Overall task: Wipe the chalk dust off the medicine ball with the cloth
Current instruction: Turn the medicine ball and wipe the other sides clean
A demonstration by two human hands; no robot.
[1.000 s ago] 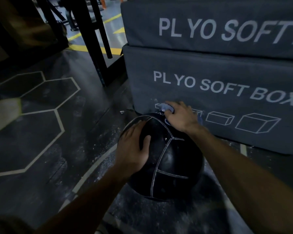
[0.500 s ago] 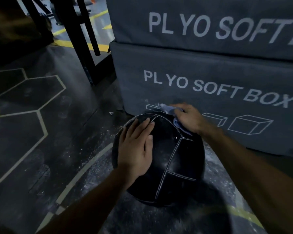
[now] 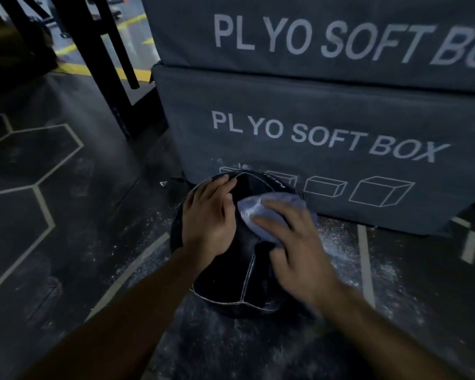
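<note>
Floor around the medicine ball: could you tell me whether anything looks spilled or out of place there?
Yes: white chalk dust is scattered over the dark floor beside the medicine ball, thickest to its right near the plyo soft box. A small pale scrap lies by the box's corner.

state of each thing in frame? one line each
medicine ball: on the floor, against the lower box, steadied.
cloth: pressed on the ball's top under the right hand.
left hand: flat on the ball, fingers straight.
right hand: pressing the cloth, motion-blurred.
plyo soft boxes: stacked.
floor: chalk-dusted.
</note>
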